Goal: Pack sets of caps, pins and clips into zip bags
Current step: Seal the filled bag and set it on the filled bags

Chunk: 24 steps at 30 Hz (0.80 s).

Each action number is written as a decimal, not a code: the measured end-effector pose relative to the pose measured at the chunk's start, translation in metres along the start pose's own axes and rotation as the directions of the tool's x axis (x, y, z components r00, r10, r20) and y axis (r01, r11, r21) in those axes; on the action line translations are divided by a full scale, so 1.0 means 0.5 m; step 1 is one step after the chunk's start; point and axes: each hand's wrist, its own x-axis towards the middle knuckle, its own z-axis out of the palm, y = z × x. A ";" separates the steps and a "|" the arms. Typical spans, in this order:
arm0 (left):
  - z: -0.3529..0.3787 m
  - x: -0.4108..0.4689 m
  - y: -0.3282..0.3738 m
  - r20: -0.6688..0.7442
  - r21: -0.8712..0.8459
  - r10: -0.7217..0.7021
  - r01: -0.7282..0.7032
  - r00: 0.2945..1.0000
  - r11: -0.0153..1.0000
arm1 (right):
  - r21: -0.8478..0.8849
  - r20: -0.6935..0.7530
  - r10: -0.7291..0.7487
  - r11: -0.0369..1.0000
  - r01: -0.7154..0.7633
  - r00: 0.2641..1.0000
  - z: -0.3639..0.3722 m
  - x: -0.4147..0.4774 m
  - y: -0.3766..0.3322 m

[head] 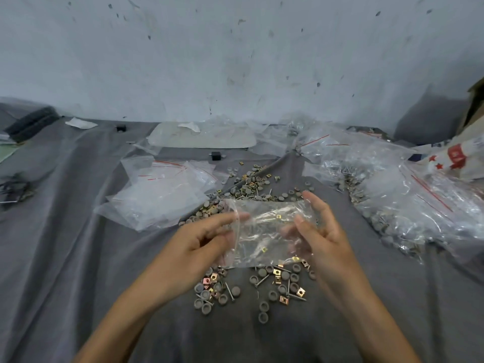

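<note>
— What do the hands have?

— Both hold one clear plastic zip bag [264, 231], lifted above the grey cloth [78, 258]. The left hand [207, 242] pinches its left edge between thumb and forefinger. The right hand [322, 231] grips the right side, and some of its fingers show blurred through the plastic.

— Anything in it?

— A few square brass clips [279, 216] show between the two grips; more I cannot make out.

— And the loose parts?

— Just below the held bag, nearer the wrists, lie round grey caps [263, 306], thin metal pins [262, 280] and more clips. Another scatter lies beyond the fingertips. Out past the left hand sits a pile of empty clear zip bags [162, 195]; out past the right, a heap of filled bags [408, 203].
</note>
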 end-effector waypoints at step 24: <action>0.044 -0.028 -0.004 0.324 0.163 -0.158 0.110 0.933 0.981 | -0.771 0.636 0.222 0.144 0.620 0.739 0.008 -0.055 -0.104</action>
